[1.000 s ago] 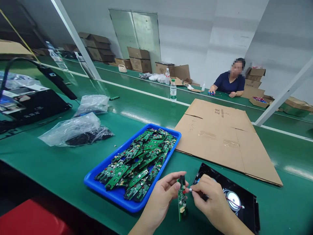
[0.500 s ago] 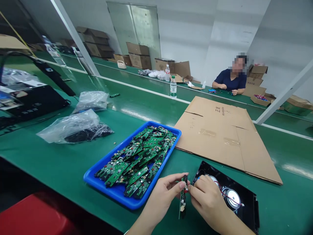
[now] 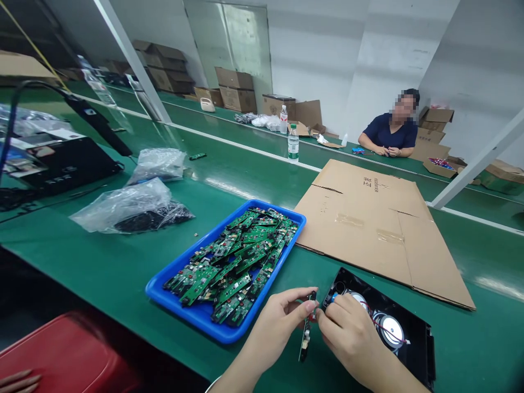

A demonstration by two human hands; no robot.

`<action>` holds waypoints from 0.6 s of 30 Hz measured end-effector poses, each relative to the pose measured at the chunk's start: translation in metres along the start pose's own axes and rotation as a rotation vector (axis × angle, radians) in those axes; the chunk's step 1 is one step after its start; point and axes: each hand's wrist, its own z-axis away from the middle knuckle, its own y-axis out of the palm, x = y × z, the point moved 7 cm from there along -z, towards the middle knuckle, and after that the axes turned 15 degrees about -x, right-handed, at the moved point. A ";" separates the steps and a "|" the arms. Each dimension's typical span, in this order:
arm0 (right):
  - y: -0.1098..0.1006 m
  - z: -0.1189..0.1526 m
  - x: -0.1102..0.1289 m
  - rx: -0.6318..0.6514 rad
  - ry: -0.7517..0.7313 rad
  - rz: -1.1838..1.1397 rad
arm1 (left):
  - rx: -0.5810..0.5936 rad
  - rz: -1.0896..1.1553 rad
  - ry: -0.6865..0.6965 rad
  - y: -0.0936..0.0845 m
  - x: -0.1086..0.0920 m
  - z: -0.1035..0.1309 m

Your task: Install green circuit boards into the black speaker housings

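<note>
Flattened carton [image 3: 368, 245] at 3:30 o'clock (two tape strips [image 3: 390, 236] on it). Green-capped bottle [image 3: 293, 144] at 1, co-worker in navy top [image 3: 388, 134] at 2. Opened carton [image 3: 237, 100] at 11:30, in front of the door [image 3: 229, 41]. Clear plastic bags [image 3: 112, 204] at 9, nearer one with dark contents [image 3: 141, 220]; black boxy machine [image 3: 77, 166] further out. Red stool [image 3: 65, 355] at 8.

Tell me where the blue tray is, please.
In the head view, the blue tray lies left of center, beyond the left hand, beside the cardboard sheet.

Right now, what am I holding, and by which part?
Your left hand pinches a circuit board near its upper end; whether your right hand holds anything is hidden.
</note>
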 end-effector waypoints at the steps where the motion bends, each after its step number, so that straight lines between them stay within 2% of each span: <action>1: 0.000 0.000 0.000 0.004 -0.004 -0.002 | -0.001 -0.004 0.015 0.000 -0.001 0.000; 7: -0.003 0.006 -0.004 -0.034 -0.004 -0.062 | 0.001 0.112 0.042 0.007 0.002 0.000; 15: -0.002 0.017 -0.019 -0.027 -0.274 -0.079 | -0.026 0.244 0.071 0.015 0.010 0.001; 18: 0.000 0.023 -0.024 -0.059 -0.310 -0.087 | -0.015 0.243 0.090 0.014 0.014 0.006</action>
